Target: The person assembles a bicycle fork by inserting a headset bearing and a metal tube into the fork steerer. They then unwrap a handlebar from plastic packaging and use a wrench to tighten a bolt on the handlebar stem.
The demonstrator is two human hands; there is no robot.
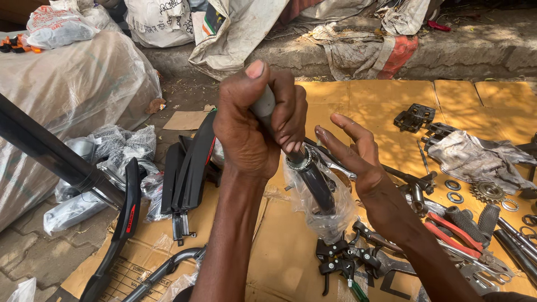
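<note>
Black tube (50, 151): it slants across the far left, above plastic-wrapped parts (112, 162) on the paving, well clear of your hands.

Mudguards (187, 168): black strips stacked on the cardboard (285, 251), just left of your left forearm.

Left hand (254, 120): your fingers are wrapped tight round a grey handle (264, 103), thumb up on top, fist shut on it.

Fork stem (316, 184): a black shaft with a silver ring (301, 159) at its top, partly in a clear plastic bag (324, 215). It stands tilted in mid-air at the centre, right under your left fist. Whether the grey handle is part of it or a tool set onto it, I cannot tell.

Right hand (358, 162): your fingers are spread and hold nothing; the fingertips sit just beside the silver ring, palm close to the stem.

Risk, slip: only one fist carries the load, so in my judgement a twist could make the stem swing or drop out of the loose bag.

Risk, pinch: your open fingertips lie next to the ring and could get nipped if it turns.

Tools (458, 235): red-handled pliers, brake levers (341, 260), washers and a sprocket (488, 192) lie right below; a fallen stem would land among them.
</note>
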